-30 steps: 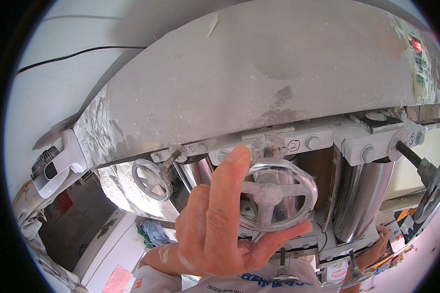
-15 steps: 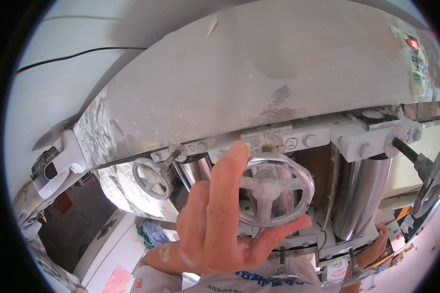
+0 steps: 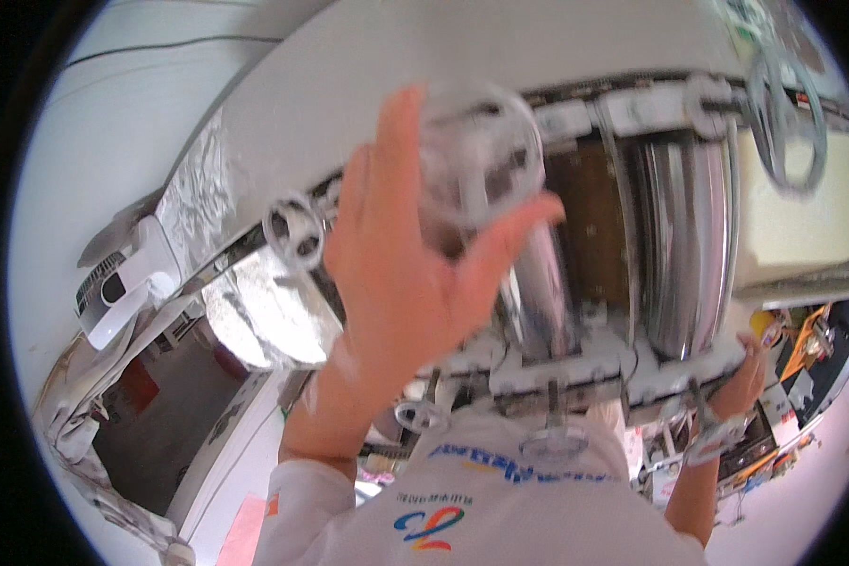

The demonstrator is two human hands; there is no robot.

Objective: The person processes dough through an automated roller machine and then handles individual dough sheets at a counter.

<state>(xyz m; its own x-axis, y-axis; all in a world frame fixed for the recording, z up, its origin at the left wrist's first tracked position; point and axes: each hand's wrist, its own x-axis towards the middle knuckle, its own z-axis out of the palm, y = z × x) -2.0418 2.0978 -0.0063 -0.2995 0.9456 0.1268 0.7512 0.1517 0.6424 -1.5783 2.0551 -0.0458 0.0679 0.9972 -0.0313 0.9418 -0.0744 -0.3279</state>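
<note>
My left hand (image 3: 410,241) is raised in front of a grey metal handwheel (image 3: 536,156) on a roller machine. The thumb and fingers are spread apart, with the wheel between them. The index finger lies along the left of the rim and the thumb is below its right side; blur hides whether they touch it. At the lower right, my right hand (image 3: 747,375) is beside the end of the roller frame (image 3: 674,375), near a lower handwheel (image 3: 717,441). Its fingers are small and smeared.
Two more handwheels stand out from the machine, one on the left (image 3: 294,229) and one on the right (image 3: 790,123). Shiny steel rollers (image 3: 684,250) hang below a broad grey cover (image 3: 538,42). A white device (image 3: 137,278) is at the far left, and tools lie at right.
The view has shifted, so the machine sits higher and more of my shirt shows. My left hand has moved up and left in the picture, staying by the same handwheel.
</note>
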